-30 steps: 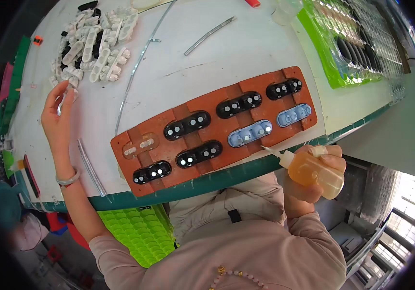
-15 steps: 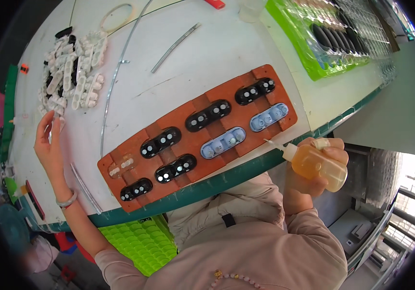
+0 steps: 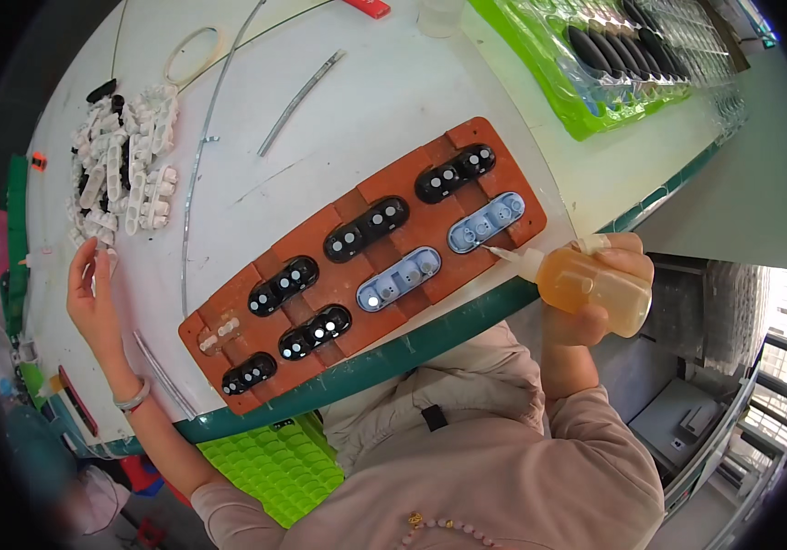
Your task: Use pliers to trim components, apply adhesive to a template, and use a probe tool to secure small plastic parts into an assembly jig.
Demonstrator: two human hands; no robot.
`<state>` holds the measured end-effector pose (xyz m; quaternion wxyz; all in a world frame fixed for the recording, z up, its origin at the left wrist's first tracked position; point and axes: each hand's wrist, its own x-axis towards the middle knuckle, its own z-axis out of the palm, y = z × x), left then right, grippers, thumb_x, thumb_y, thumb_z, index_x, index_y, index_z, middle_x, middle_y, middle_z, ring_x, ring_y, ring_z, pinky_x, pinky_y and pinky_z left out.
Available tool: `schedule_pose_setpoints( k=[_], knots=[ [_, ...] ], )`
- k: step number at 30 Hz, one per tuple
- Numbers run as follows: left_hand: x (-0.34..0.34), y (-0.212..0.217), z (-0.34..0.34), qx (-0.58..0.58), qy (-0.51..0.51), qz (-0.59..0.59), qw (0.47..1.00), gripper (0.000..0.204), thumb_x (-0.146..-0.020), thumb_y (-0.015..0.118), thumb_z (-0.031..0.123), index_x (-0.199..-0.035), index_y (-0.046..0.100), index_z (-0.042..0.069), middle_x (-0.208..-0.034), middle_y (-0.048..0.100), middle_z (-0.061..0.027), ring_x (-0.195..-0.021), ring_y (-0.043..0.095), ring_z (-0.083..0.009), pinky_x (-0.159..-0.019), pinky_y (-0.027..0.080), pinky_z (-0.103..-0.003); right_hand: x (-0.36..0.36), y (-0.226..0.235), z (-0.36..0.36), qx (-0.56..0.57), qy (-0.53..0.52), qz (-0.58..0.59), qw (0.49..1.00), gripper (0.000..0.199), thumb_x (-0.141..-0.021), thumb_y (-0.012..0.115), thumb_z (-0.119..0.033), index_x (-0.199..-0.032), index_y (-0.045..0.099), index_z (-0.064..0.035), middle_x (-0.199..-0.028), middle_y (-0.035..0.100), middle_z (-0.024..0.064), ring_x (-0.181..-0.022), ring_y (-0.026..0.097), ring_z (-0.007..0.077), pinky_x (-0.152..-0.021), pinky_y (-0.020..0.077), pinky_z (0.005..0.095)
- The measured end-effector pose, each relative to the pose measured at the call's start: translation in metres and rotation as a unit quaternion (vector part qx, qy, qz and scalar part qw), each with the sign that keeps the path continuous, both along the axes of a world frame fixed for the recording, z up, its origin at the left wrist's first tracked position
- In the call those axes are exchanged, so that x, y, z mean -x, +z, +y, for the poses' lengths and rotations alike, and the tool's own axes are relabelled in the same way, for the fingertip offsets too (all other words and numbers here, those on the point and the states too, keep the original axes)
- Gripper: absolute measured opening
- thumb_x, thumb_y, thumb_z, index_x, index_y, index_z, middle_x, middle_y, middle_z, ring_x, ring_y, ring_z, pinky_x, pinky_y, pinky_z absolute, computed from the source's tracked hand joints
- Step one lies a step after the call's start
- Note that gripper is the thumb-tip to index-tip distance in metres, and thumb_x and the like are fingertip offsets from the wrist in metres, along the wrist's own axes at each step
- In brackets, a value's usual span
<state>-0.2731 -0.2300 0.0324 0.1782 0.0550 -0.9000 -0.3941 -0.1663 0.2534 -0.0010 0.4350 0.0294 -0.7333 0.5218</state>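
Observation:
My right hand (image 3: 609, 284) is closed round a clear squeeze bottle (image 3: 577, 286) of amber liquid. Its thin nozzle points left, the tip at the near rim of a light blue oblong piece (image 3: 490, 223); whether it touches I cannot tell. That piece lies in a reddish-brown tray (image 3: 338, 243) beside another blue piece (image 3: 400, 279) and several glossy black pieces (image 3: 366, 227) with pale round dots. A small clear piece (image 3: 219, 335) lies at the tray's left end. My left hand (image 3: 93, 298) rests with fingers extended beside a pile of white and black parts (image 3: 123, 170).
A curved white table (image 3: 274, 192) with a green edge carries the tray. Metal strips (image 3: 300, 103) and a wire (image 3: 196, 174) lie on it. At the far right are a bright green tray (image 3: 549, 87) and clear plastic trays (image 3: 677, 78) with black oval pieces.
My right hand has brought the bottle's nozzle from off the tray's near edge up to the right-hand blue piece. My left hand stays by the pile. The whole view has shifted slightly.

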Motion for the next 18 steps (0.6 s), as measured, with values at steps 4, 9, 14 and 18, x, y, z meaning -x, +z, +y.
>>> schedule_pose_setpoints(
  k=[4, 9, 14, 18],
  knots=[
    [0.0010, -0.0006, 0.0050, -0.021, 0.005, -0.002, 1.000, 0.030, -0.088, 0.060, 0.014, -0.114, 0.058, 0.001, -0.111, 0.058, -0.0051, -0.100, 0.053, -0.0122, -0.087, 0.043, -0.025, 0.0006, 0.0001, -0.0005, 0.002, 0.002, -0.002, 1.000, 0.056, -0.073, 0.062, -0.054, -0.092, 0.048, -0.0028, -0.083, 0.048, 0.0102, -0.071, 0.054, 0.0189, -0.067, 0.0450, 0.0282],
    [0.0005, -0.0007, -0.0015, -0.006, 0.009, -0.012, 1.000, 0.029, -0.088, 0.059, 0.013, -0.114, 0.058, 0.001, -0.111, 0.059, -0.0056, -0.101, 0.052, -0.0127, -0.090, 0.041, -0.026, 0.0019, -0.0004, -0.0011, -0.002, 0.008, 0.002, 1.000, 0.055, -0.073, 0.062, -0.053, -0.091, 0.048, -0.0024, -0.084, 0.049, 0.0106, -0.071, 0.054, 0.0191, -0.068, 0.0448, 0.0283],
    [0.0020, -0.0002, -0.0023, 0.004, 0.000, -0.012, 1.000, 0.031, -0.089, 0.059, 0.014, -0.116, 0.057, 0.001, -0.114, 0.057, -0.0064, -0.104, 0.052, -0.0134, -0.090, 0.041, -0.025, 0.0031, 0.0025, -0.0036, -0.008, 0.004, -0.006, 1.000, 0.053, -0.074, 0.061, -0.051, -0.091, 0.048, -0.0021, -0.083, 0.049, 0.0106, -0.073, 0.053, 0.0191, -0.068, 0.0442, 0.0281],
    [0.0022, -0.0007, -0.0020, -0.009, -0.002, -0.018, 1.000, 0.032, -0.090, 0.058, 0.014, -0.118, 0.055, 0.001, -0.117, 0.057, -0.0068, -0.105, 0.053, -0.0139, -0.090, 0.041, -0.025, 0.0019, 0.0037, -0.0055, -0.022, -0.032, -0.024, 0.999, 0.052, -0.074, 0.061, -0.050, -0.091, 0.048, -0.0019, -0.083, 0.048, 0.0104, -0.072, 0.052, 0.0186, -0.068, 0.0443, 0.0285]
  ],
)
